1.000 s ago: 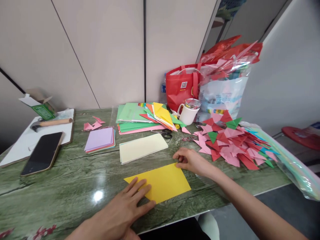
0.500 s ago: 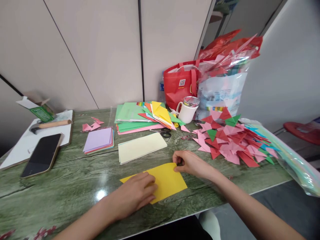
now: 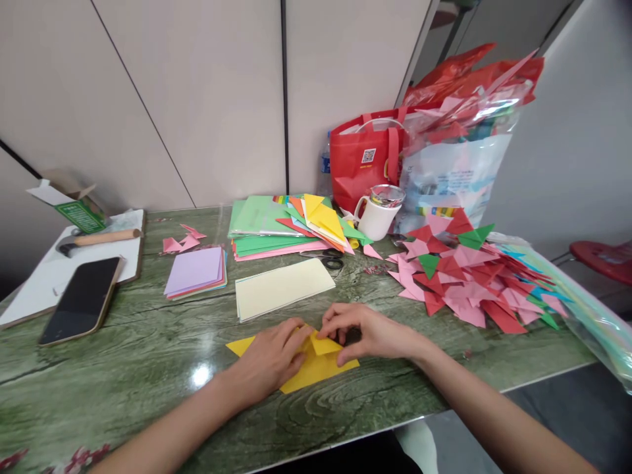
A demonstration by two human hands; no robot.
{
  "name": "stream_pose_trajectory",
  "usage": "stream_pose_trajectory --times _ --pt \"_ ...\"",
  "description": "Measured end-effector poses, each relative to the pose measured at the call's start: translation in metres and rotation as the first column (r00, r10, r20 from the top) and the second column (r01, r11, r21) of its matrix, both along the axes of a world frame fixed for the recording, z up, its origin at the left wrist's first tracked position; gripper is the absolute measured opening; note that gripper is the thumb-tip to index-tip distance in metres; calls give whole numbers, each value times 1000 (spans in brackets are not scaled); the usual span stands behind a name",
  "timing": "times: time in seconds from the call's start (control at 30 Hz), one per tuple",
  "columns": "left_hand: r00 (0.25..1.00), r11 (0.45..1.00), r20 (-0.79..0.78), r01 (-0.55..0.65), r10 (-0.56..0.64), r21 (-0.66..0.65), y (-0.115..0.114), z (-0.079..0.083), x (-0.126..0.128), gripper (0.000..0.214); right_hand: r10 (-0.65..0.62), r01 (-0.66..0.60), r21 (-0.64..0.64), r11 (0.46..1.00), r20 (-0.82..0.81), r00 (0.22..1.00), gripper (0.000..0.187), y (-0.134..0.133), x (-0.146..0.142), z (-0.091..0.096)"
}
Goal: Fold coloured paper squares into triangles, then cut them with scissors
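A yellow sheet of paper (image 3: 316, 374) lies on the green marbled table in front of me, its upper right corner turned over into a small triangular flap. My left hand (image 3: 272, 355) rests flat across the sheet's left part, with the fingertips reaching the top edge beside the flap. Over the flap is my right hand (image 3: 363, 332), its bent fingers on the fold and the thumb lower down at the flap's right side. The left hand covers the middle of the sheet. Just behind them lies a stack of cream paper strips (image 3: 284, 289).
Square coloured papers (image 3: 195, 273) and a phone (image 3: 83, 299) lie left, near a hammer (image 3: 101, 238). Behind are scissors (image 3: 332, 261), green sheets (image 3: 259, 220), a white mug (image 3: 378, 217) and a red bag (image 3: 363, 158). Folded red and pink pieces (image 3: 464, 283) are heaped right.
My right hand has moved left and turned the yellow sheet's upper right corner over into a flap. My left hand has shifted slightly up and left. The view has tilted a little.
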State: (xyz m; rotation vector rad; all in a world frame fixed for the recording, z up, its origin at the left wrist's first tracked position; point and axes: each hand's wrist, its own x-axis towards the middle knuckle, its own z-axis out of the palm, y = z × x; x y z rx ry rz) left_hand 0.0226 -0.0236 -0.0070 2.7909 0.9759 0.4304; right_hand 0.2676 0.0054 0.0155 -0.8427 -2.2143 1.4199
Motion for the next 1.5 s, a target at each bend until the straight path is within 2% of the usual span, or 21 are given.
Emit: stream_pose_trajectory --times 0.17,0.23,0.33,0.47,0.53,0.67,0.87,1.03,1.23,1.37,1.5 --pt "993 993 -29 -117 116 -34 1 -5 1 41 131 -131 35 991 -18 991 31 9 -3 0" --pt "992 992 -30 -120 119 -32 3 -4 0 39 154 -154 25 988 5 988 31 13 -6 2" --pt "997 997 8 -74 74 2 5 -4 -1 39 124 -124 6 992 28 992 30 17 -10 5" --pt "998 998 30 -51 50 26 6 -7 -3 37 34 -31 -33 999 94 995 45 19 -13 5" --pt "1000 998 13 -27 26 49 5 -6 -5 35 64 -60 -40 997 118 991 48 20 -11 3" --pt "999 995 -16 51 -50 82 4 0 -10 34 171 -165 -57 985 101 980 40 26 -1 0" --pt "979 980 -65 197 -195 29 5 3 -12 47 240 -231 -125 965 65 969 30 31 4 2" --pt "978 981 -90 190 -187 26 5 2 -12 46 242 -241 -29 970 64 968 18 29 4 1" --pt "983 985 -66 173 -172 14 3 0 -11 54 212 -212 0 977 62 975 25 26 2 0" --pt "983 985 -72 173 -172 5 3 0 -11 42 214 -215 8 977 67 975 27 26 1 -2" --pt "985 987 -62 160 -159 15 4 -2 -11 35 216 -225 99 969 93 972 23 26 -1 -3"
